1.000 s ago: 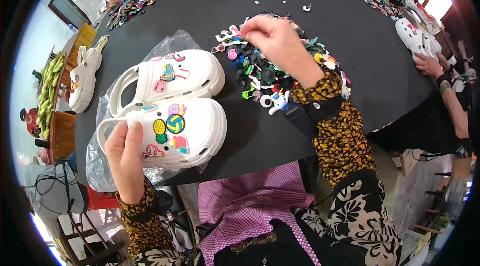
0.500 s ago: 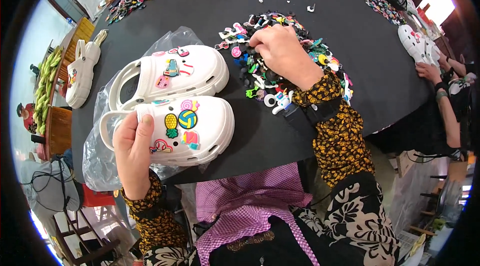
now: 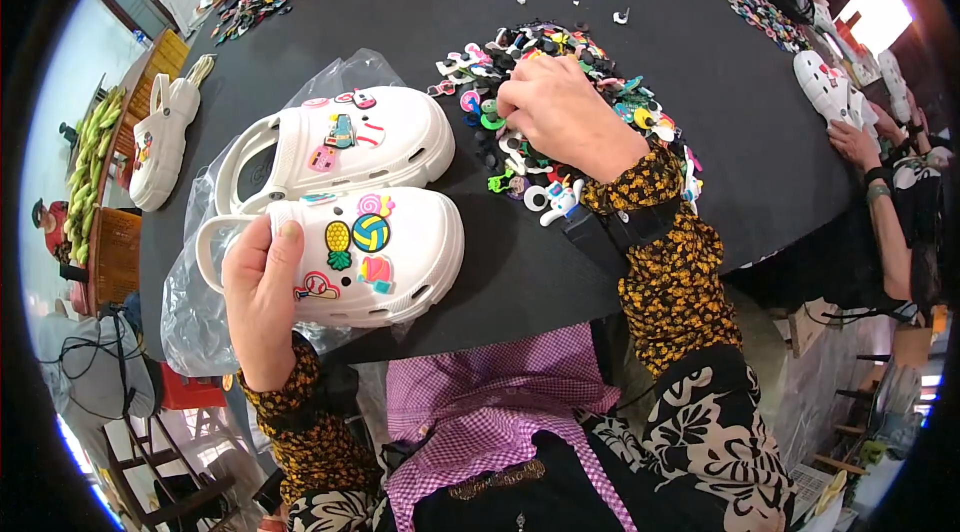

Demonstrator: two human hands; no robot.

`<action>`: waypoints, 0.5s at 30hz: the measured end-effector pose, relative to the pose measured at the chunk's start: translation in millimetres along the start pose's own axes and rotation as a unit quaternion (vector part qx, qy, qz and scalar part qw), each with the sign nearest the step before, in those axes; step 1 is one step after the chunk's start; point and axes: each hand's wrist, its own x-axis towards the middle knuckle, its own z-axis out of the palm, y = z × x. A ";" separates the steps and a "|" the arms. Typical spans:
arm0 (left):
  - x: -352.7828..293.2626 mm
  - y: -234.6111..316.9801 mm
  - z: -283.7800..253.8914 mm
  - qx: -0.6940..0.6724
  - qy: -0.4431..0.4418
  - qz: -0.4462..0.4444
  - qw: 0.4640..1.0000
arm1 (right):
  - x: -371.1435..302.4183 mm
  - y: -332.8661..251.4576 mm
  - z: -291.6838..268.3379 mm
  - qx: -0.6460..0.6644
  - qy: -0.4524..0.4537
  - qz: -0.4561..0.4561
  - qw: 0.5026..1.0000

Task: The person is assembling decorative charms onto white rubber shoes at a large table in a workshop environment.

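Observation:
The nearer white clog point(image 3: 420, 252) is gripped at its heel-side edge by my left hand point(image 3: 262, 282), thumb on top. Its upper carries a pineapple charm point(image 3: 339, 244), a blue-and-yellow volleyball charm point(image 3: 370, 233), a pink candy charm and a baseball charm. Just behind it, the matching white clog point(image 3: 415, 122) also bears several charms. To the right, my right hand point(image 3: 570, 117) reaches into a heap of colourful shoe charms point(image 3: 640, 107), its fingers curled down. What those fingertips hold, if anything, is hidden. A green round charm point(image 3: 490, 115) lies beside them.
Clear plastic wrap point(image 3: 195, 322) lies under the clogs on the black table point(image 3: 500, 292). Another white clog point(image 3: 165, 147) stands at the left edge. Other charm piles point(image 3: 262, 7) sit farther back. At right, a co-worker's hands hold a white clog point(image 3: 828, 92).
My right hand has shifted slightly nearer within the charm heap, and the green charm now shows by its fingertips. My left hand keeps its hold on the clog.

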 end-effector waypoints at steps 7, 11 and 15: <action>0.2 2.2 0.9 -0.001 0.008 -0.002 1.000 | -1.1 4.1 2.0 0.015 -0.008 -0.002 1.000; 0.9 -0.5 -0.7 0.004 0.003 0.009 1.000 | -2.6 4.2 2.7 0.012 -0.008 -0.018 1.000; 0.8 -0.9 -2.3 0.000 -0.006 0.001 1.000 | -0.8 -2.2 3.5 -0.008 0.002 -0.015 1.000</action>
